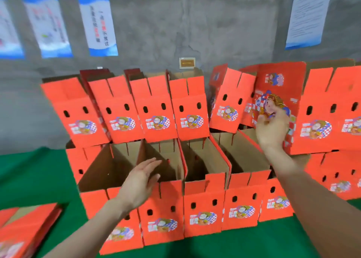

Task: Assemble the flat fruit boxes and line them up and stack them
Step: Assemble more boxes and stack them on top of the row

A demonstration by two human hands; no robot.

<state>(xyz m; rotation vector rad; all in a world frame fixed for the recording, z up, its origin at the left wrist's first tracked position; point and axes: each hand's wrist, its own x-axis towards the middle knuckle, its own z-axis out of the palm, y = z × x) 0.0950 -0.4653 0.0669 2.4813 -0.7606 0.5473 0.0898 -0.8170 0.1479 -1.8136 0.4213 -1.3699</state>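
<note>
Red cardboard meets both hands. The right hand point(272, 128) curls its fingers onto the printed side of a tilted box point(279, 85), right of centre in the upper row point(156, 109). The left hand point(140, 181) is flat, fingers straight and close together, at the near rim of an open box in the near row point(203, 205). That row stands open-topped on the green table point(33, 175), with the upper row above its far side. Flat boxes point(25, 230) lie piled at the near left. Posters point(97, 23) hang on the grey wall point(214, 23) beyond.
</note>
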